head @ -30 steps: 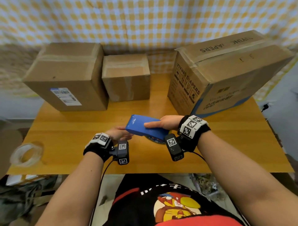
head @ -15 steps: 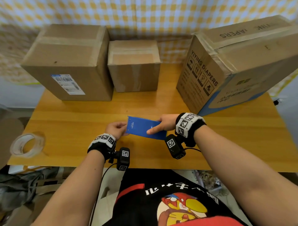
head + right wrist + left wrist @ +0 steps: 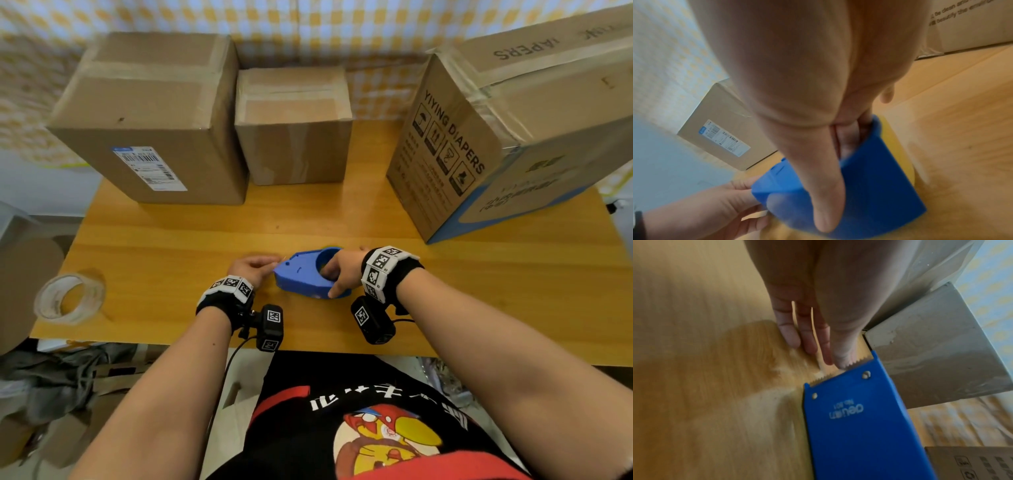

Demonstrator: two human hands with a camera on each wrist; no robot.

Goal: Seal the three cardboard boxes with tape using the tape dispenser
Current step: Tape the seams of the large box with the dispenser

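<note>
A: From the left: loose tape roll point(image 3: 68, 298) near table point(image 3: 171, 240) edge, then big box point(image 3: 154, 113), small box point(image 3: 294, 126) just beside

B: And hands?

A: Left hand point(image 3: 255, 269) with fingers point(image 3: 807, 337) almost straight, touching toothed end of tape dispenser point(image 3: 308, 277). Right hand point(image 3: 344, 270) gripping it, fingers hooked through ring, thumb point(image 3: 824, 194) outside. Diaper box point(image 3: 513, 137) far right

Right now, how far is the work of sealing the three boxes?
All three already carry tape on top: the labelled box, the small box and the diapers box. Whether that tape is new, I cannot tell. The right hand grips the blue tape dispenser; the left hand is at its toothed end.
</note>
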